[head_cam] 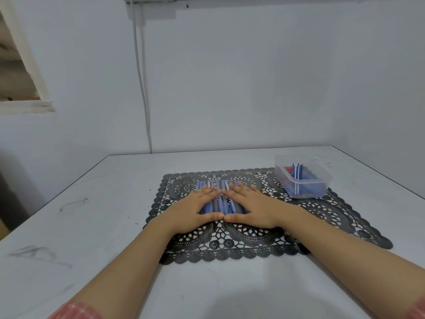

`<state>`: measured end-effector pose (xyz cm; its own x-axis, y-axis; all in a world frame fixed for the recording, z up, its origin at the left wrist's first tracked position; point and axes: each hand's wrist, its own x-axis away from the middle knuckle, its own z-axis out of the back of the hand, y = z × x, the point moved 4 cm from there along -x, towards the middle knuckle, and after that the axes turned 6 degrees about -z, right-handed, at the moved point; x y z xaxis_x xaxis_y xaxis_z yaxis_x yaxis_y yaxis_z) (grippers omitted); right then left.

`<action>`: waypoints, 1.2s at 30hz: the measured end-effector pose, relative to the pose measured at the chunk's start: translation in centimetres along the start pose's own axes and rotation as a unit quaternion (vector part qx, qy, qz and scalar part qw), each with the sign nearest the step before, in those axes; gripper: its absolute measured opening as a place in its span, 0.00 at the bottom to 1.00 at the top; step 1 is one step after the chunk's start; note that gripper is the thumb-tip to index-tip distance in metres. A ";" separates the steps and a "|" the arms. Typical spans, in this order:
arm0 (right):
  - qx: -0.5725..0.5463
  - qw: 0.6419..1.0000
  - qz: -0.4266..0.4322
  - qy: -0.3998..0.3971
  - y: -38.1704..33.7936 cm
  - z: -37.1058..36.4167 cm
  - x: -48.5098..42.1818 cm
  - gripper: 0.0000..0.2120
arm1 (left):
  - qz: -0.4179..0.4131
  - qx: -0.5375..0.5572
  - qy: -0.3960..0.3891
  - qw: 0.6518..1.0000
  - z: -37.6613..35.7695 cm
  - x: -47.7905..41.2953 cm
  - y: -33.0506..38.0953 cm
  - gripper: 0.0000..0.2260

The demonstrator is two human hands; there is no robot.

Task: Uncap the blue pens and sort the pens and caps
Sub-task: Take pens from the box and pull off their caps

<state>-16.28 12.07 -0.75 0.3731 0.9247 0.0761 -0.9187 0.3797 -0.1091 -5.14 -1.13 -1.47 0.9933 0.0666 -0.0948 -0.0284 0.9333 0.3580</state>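
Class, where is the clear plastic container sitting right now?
The clear plastic container sits on the right of the head view, on the far right corner of the black lace placemat, beyond the right hand.

Left hand (195, 211) and right hand (251, 208) lie flat over the pens (218, 203) mid-mat (230, 248), covering that patch. Clear tub (322, 183) stands at the far right corner, with open mat between it and the right hand. Bare tabletop (92, 215) runs wide on the left.

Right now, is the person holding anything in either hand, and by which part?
Nothing is gripped. The left hand and the right hand lie flat, fingers straight, on top of the row of blue pens on the black mat.
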 end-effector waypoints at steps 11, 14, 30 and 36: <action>0.005 1.000 0.001 0.006 -0.2 -0.1 -1.5 0.43 | -0.003 0.029 0.018 0.999 0.3 -0.3 -0.7 0.32; 0.013 1.000 -0.002 0.011 0.0 -0.1 -1.7 0.45 | -0.004 0.032 0.021 0.999 0.3 -0.2 -0.7 0.32; -0.286 0.906 -0.136 0.280 2.1 3.1 -0.3 0.18 | 0.144 -0.030 0.158 0.977 1.8 0.7 -3.0 0.23; -0.256 0.919 -0.202 0.223 3.0 1.9 -0.8 0.19 | 0.230 -0.075 0.081 0.967 0.8 0.8 -4.6 0.22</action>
<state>-19.55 12.43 0.72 0.7913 0.5819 -0.1876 -0.5545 0.5539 -0.6210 -4.12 -5.60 -2.48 0.8414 0.5298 -0.1069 -0.4908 0.8318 0.2594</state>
